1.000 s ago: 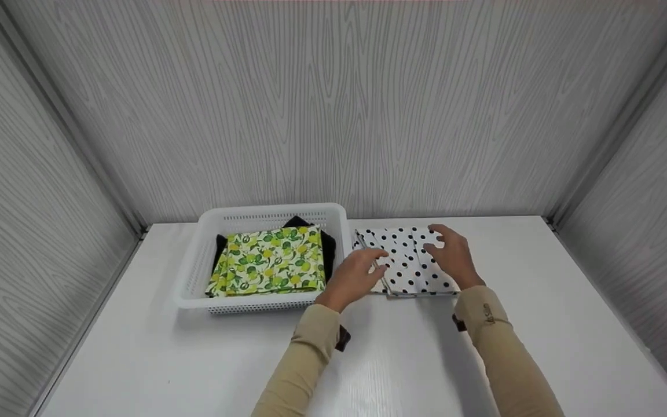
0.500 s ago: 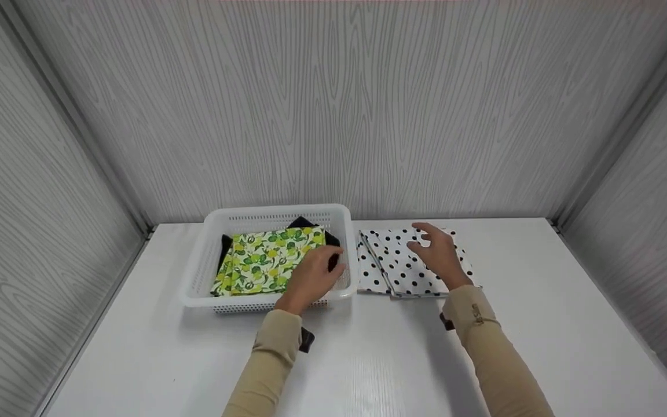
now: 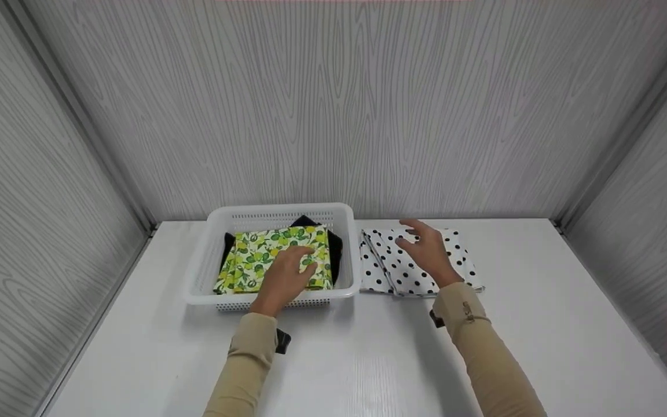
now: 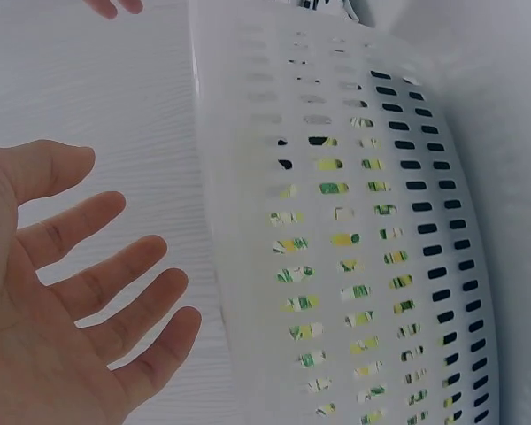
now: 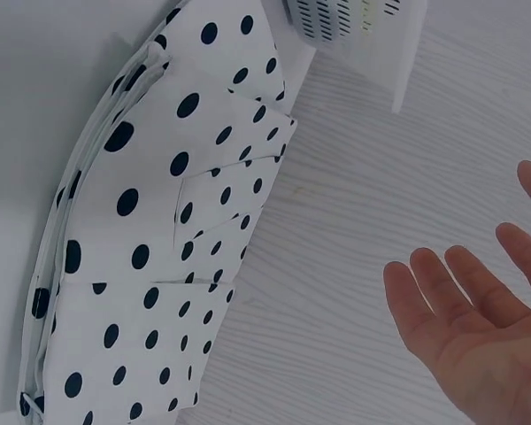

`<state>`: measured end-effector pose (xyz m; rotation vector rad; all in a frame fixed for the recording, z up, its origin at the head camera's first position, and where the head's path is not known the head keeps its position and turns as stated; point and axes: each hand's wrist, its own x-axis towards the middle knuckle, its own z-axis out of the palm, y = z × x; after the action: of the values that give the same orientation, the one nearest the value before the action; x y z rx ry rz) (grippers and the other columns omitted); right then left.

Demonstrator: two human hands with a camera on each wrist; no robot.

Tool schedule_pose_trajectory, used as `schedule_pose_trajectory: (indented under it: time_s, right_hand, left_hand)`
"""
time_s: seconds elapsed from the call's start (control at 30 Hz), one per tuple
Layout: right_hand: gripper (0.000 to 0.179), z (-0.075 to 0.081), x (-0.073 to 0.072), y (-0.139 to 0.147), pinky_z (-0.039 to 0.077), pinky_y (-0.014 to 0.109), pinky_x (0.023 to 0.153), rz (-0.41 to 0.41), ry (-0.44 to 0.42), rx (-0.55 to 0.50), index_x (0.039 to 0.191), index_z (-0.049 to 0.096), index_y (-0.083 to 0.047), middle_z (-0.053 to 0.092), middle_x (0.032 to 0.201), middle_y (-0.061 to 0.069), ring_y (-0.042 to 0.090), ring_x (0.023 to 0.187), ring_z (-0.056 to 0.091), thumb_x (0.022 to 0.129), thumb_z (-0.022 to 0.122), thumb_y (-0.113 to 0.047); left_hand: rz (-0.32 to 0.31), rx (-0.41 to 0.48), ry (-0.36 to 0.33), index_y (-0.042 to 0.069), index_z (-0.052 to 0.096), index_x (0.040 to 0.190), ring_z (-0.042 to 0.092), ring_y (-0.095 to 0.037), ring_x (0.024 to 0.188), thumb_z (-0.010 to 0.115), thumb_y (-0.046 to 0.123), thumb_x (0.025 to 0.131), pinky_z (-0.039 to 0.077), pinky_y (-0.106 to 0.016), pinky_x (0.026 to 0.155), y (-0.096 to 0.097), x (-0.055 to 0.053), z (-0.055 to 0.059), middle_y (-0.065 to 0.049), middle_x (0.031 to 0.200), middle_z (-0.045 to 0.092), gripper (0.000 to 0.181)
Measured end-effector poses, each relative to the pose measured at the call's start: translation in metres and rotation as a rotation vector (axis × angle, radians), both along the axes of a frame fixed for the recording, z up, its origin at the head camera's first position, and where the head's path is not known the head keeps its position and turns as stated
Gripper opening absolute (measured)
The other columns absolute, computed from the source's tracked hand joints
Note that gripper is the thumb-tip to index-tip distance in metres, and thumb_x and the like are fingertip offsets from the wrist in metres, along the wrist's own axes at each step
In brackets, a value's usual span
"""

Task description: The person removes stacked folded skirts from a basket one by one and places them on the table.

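Observation:
My left hand hovers over the front of a white plastic basket, fingers spread and nothing in them. Inside the basket lies a folded cloth with a green and yellow lemon print, on top of a dark cloth. My right hand is above a folded white cloth with black dots, on the table right of the basket. In the right wrist view that hand is apart from the dotted cloth, its fingers loosely bent and empty. Through the basket's slots the left wrist view shows the lemon print.
A white table carries everything. Grey wood-grain panels close it in at the back, the left and the right. The basket's right wall stands close beside the dotted cloth.
My left hand has moved left from the dotted cloth to over the basket. The right hand has shifted a little left above the dotted cloth. Basket and cloths look unmoved.

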<state>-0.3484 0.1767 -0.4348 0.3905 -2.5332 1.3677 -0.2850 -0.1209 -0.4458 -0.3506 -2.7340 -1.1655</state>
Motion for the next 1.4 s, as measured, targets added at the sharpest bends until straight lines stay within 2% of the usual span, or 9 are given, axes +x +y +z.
schedule_pose_trajectory:
  time_s: [0.27, 0.63, 0.9, 1.03, 1.13, 1.27, 1.37, 1.4]
  right_hand:
    - [0.042, 0.0, 0.003, -0.024, 0.047, 0.055, 0.102, 0.057, 0.031, -0.045, 0.133, 0.061, 0.008, 0.058, 0.138, 0.026, 0.045, 0.124, 0.056, 0.092, 0.069, -0.002]
    - [0.043, 0.002, 0.004, -0.066, 0.047, 0.048, 0.105, 0.151, -0.001, -0.107, 0.134, 0.06, 0.008, 0.059, 0.137, 0.024, 0.042, 0.125, 0.057, 0.093, 0.068, -0.001]
    - [0.042, -0.004, 0.005, -0.089, 0.046, 0.044, 0.105, 0.185, -0.063, -0.139, 0.134, 0.061, 0.007, 0.059, 0.137, 0.023, 0.038, 0.125, 0.058, 0.093, 0.067, -0.002]
    - [0.042, -0.005, 0.005, -0.098, 0.047, 0.045, 0.104, 0.205, -0.091, -0.147, 0.134, 0.06, 0.008, 0.059, 0.137, 0.023, 0.04, 0.125, 0.058, 0.093, 0.066, -0.001]
    - [0.044, -0.005, 0.005, -0.105, 0.048, 0.047, 0.103, 0.217, -0.133, -0.148, 0.136, 0.058, 0.008, 0.057, 0.139, 0.023, 0.041, 0.125, 0.057, 0.094, 0.066, -0.003]
    - [0.047, -0.007, 0.006, -0.115, 0.05, 0.047, 0.101, 0.245, -0.195, -0.137, 0.14, 0.055, 0.006, 0.055, 0.141, 0.023, 0.039, 0.124, 0.058, 0.096, 0.066, -0.007]
    - [0.05, -0.012, 0.006, -0.121, 0.05, 0.045, 0.101, 0.288, -0.238, -0.171, 0.142, 0.052, 0.009, 0.052, 0.143, 0.027, 0.041, 0.124, 0.057, 0.096, 0.065, -0.006]
    - [0.051, -0.014, 0.006, -0.122, 0.049, 0.045, 0.102, 0.3, -0.259, -0.191, 0.142, 0.05, 0.01, 0.051, 0.144, 0.028, 0.042, 0.125, 0.056, 0.096, 0.065, -0.006]
  left_hand:
    - [0.076, 0.008, 0.005, 0.002, 0.064, 0.133, 0.049, -0.038, 0.132, 0.064, 0.016, 0.102, 0.043, -0.053, 0.105, -0.021, 0.002, -0.005, -0.019, 0.138, 0.057, 0.034]
    - [0.148, 0.009, 0.003, -0.003, 0.062, 0.134, 0.051, -0.04, 0.128, 0.062, 0.015, 0.102, 0.043, -0.055, 0.104, -0.055, -0.001, -0.01, -0.023, 0.136, 0.058, 0.037]
    - [0.193, 0.034, -0.083, -0.003, 0.058, 0.138, 0.051, -0.04, 0.129, 0.058, 0.018, 0.103, 0.042, -0.056, 0.104, -0.078, -0.001, -0.02, -0.024, 0.14, 0.055, 0.041]
    - [0.209, 0.052, -0.117, -0.004, 0.055, 0.141, 0.063, -0.037, 0.113, 0.058, 0.019, 0.104, 0.048, -0.054, 0.097, -0.088, -0.003, -0.021, -0.025, 0.139, 0.054, 0.044]
    - [0.22, 0.068, -0.142, -0.004, 0.053, 0.143, 0.065, -0.037, 0.105, 0.057, 0.02, 0.104, 0.05, -0.053, 0.093, -0.095, -0.004, -0.021, -0.026, 0.141, 0.052, 0.046]
    - [0.235, 0.066, -0.163, -0.004, 0.051, 0.144, 0.052, -0.043, 0.127, 0.055, 0.021, 0.104, 0.043, -0.057, 0.103, -0.103, -0.007, -0.023, -0.027, 0.147, 0.047, 0.047]
    - [0.233, 0.075, -0.187, -0.003, 0.048, 0.147, 0.047, -0.043, 0.133, 0.053, 0.022, 0.105, 0.04, -0.057, 0.106, -0.105, -0.01, -0.026, -0.029, 0.148, 0.044, 0.049]
    - [0.229, 0.08, -0.198, -0.003, 0.046, 0.148, 0.049, -0.043, 0.13, 0.053, 0.022, 0.105, 0.041, -0.057, 0.105, -0.106, -0.011, -0.027, -0.029, 0.149, 0.044, 0.05]
